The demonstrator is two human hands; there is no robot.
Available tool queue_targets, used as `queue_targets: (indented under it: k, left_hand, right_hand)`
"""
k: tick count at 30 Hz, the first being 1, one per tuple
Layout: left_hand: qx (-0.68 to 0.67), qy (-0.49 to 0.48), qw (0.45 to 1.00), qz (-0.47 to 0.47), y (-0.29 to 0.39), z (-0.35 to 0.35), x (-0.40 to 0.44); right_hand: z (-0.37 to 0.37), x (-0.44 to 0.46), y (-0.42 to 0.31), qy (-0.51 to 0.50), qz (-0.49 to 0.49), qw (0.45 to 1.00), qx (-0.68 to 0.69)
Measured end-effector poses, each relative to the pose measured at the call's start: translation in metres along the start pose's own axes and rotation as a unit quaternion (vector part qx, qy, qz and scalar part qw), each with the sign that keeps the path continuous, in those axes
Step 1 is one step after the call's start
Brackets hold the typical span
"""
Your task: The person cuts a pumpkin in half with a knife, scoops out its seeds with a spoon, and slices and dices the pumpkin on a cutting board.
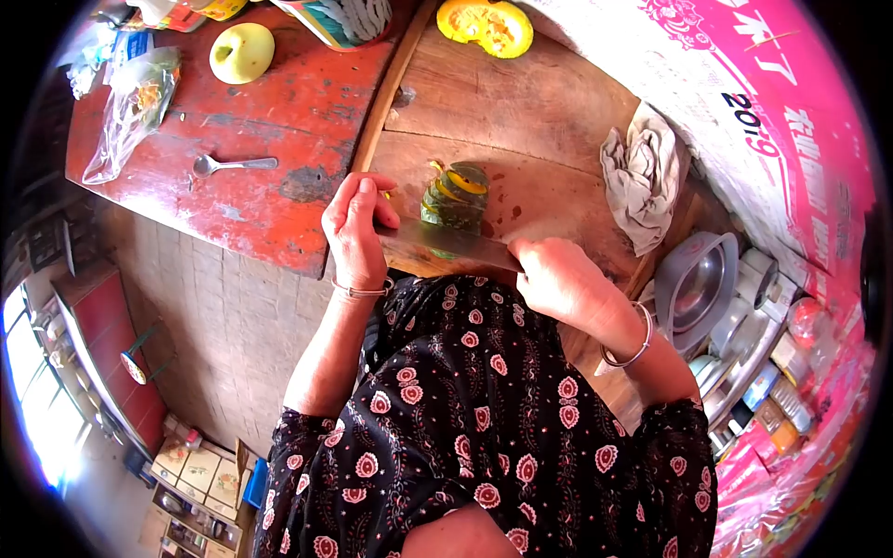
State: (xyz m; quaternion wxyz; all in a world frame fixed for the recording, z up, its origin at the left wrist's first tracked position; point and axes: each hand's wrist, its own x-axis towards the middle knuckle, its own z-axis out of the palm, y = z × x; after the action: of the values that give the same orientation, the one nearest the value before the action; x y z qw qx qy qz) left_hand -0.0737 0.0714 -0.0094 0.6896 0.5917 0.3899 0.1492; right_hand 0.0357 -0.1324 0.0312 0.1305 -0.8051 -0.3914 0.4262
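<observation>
Dark patterned clothing (484, 372) fills the bottom centre of the frame. Just above it, right of centre, the right hand (563, 279) has its grip closed firmly round the handle end of a knife (451, 244), whose blade runs leftward across the middle. At the blade's other end, left of centre, the left hand (356, 228) has its fingers curled in; whether that grip pinches the tip or only sits against it, I cannot tell.

The green pumpkin piece (454, 191) is at the centre, on the brown wooden worktop (530, 112), partly behind the blade. Its upper part is in slices with yellow edges, leaning on each other. Neither hand steadies it — so it could probably rock or slide if the blade pushed sideways, and the loose slices could topple. The rind looks hard and the wood has damp spots, which might make a slip likelier; with the left fingers so near the tip, a slip could cut them.

Right of centre lies a crumpled cloth (640, 177), well apart from the blade. At left, the red worktop (279, 121) carries a spoon (242, 164), then a plastic bag (139, 116) and a pale apple (242, 53). Farthest, at top centre, rests a cut pumpkin chunk (507, 33), flesh upward.
</observation>
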Motion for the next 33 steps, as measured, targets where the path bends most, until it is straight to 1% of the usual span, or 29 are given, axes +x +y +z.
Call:
queue_targets:
  k: [4,7,8,10,11,12,13,14,15,17,20,22,23,27,33]
  left_hand:
    - [-0.008,0.001,1.0,-0.007,-0.008,-0.002,0.008]
    - [-0.027,-0.01,0.999,-0.03,-0.037,-0.008,0.02]
    - [0.005,-0.015,1.0,-0.006,-0.046,-0.009,0.023]
    - [0.046,-0.011,0.999,-0.003,-0.039,-0.003,0.022]
    - [0.031,-0.01,0.999,-0.007,-0.04,-0.003,0.019]
    - [0.012,-0.016,1.0,0.001,-0.041,-0.001,0.025]
    - [0.032,-0.013,0.999,-0.01,-0.038,-0.002,0.025]
    - [0.019,-0.015,1.0,-0.007,-0.038,-0.001,0.028]
    - [0.008,-0.017,1.0,-0.01,-0.039,-0.002,0.028]
    - [-0.004,-0.017,1.0,-0.008,-0.037,-0.003,0.025]
    - [-0.022,0.005,1.0,-0.001,-0.002,-0.001,0.007]
    - [0.004,-0.003,1.0,0.01,0.018,-0.004,-0.006]
    - [0.007,-0.006,1.0,0.015,0.023,-0.005,-0.01]
    - [0.013,-0.004,1.0,0.018,0.025,-0.006,-0.022]
    - [0.001,-0.002,1.0,-0.009,0.01,-0.007,-0.023]
  right_hand:
    - [-0.002,0.004,-0.003,-0.018,0.003,1.0,0.002]
    - [0.01,0.022,0.003,-0.032,0.042,0.999,-0.004]
    - [0.019,0.03,0.013,-0.011,0.026,1.0,-0.004]
    - [0.028,0.041,0.023,0.025,-0.001,1.0,0.0]
    - [0.032,0.038,0.025,0.019,0.022,1.0,-0.004]
    - [0.035,0.035,0.025,0.016,0.019,1.0,-0.001]
    - [0.035,0.038,0.028,0.025,0.012,1.0,-0.005]
    - [0.035,0.039,0.028,0.029,0.005,1.0,-0.006]
    - [0.035,0.039,0.028,0.033,0.021,0.999,-0.015]
    - [0.031,0.034,0.025,0.036,0.003,0.999,-0.009]
    - [0.016,0.015,0.012,0.049,-0.026,0.998,0.004]
    - [0.01,0.002,0.005,0.06,-0.048,0.997,0.014]
    - [0.008,-0.004,0.001,0.047,-0.029,0.998,0.034]
    - [0.008,-0.016,-0.006,0.037,-0.034,0.999,0.017]
    - [0.023,-0.016,0.001,0.03,-0.023,0.999,0.007]
